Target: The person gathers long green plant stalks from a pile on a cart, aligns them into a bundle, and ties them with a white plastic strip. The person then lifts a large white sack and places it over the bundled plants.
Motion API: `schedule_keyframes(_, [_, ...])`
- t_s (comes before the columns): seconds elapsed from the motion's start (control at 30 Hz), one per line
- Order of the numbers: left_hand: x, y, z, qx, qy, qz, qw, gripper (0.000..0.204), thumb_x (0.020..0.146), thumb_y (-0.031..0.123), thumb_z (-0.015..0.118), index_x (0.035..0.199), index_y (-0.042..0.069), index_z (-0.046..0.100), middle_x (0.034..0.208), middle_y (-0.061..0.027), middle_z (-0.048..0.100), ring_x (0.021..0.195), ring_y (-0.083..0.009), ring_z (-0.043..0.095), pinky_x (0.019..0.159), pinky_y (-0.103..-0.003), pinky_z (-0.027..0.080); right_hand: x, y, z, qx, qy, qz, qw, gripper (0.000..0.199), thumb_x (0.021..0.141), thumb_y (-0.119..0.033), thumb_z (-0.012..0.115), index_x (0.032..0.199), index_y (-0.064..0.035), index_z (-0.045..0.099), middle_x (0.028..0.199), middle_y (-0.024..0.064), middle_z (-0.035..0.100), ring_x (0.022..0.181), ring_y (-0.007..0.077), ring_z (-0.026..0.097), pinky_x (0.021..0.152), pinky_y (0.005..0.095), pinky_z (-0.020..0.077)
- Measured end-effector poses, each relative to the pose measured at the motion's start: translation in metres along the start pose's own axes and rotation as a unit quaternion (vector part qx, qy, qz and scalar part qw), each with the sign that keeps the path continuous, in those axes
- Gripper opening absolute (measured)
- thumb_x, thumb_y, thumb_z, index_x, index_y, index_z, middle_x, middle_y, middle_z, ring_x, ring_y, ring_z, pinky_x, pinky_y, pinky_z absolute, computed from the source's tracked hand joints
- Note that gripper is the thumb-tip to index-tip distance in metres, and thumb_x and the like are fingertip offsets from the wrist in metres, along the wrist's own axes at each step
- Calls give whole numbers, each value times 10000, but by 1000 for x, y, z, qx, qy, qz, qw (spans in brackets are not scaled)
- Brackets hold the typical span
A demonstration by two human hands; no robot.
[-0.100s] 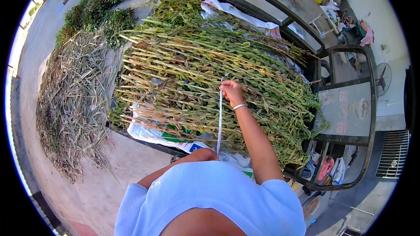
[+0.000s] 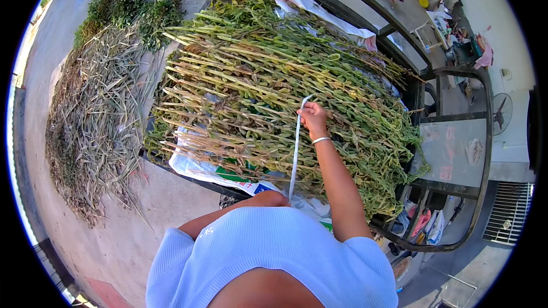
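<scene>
Your right hand (image 2: pixel 313 118) pinches the white strap (image 2: pixel 295 148) taut over the heaped green stalks (image 2: pixel 274 80), your left hand (image 2: pixel 268 198) gripping its near end low, so it stays straight.

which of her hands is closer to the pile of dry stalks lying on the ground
The left. The left hand sits low by the person's chest, holding the white strip's lower end, on the side toward the dry stalk pile. The right hand is raised over the green plant heap, farther off.
</scene>
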State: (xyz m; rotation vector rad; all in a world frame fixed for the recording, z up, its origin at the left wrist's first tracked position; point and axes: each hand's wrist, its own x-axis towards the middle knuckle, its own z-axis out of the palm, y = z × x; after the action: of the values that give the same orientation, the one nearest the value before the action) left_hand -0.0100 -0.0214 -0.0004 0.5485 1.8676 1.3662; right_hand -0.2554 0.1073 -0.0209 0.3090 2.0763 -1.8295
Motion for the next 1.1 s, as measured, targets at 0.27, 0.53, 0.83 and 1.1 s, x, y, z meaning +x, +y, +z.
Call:
schedule_keyframes(0.27, [-36,3,-20,46,159,35,986,247,846,255,639,986,52,645,942,-158,625,903,-354,606,776,-419,486,-8,16,6,-8,-25,-21,999,114,831,10,643,932,6,591,658,12,573,484,58,477,394,203,318])
schedule_keyframes(0.53, [-42,-77,-3,-423,293,-168,841,202,882,195,653,842,16,568,779,-46,573,695,-137,592,620,-283,500,-63,-24,8,-58,-82,-133,986,136,884,-53,608,962,42,665,763,14,611,666,74,538,617,236,453])
schedule_keyframes(0.83, [-52,-116,15,-602,586,-224,494,301,849,172,700,1030,72,482,895,-54,557,783,-161,562,681,-312,508,-225,-88,-57,417,-421,-20,806,154,938,-117,561,908,34,565,656,52,486,476,115,452,430,235,367])
schedule_keyframes(1.1, [-51,-132,-13,-698,597,-52,393,304,860,332,700,970,82,566,851,-26,569,743,-176,569,663,-272,511,-196,-13,7,-323,-143,-330,876,417,735,-188,780,1056,-22,572,835,88,574,703,216,576,555,312,453])
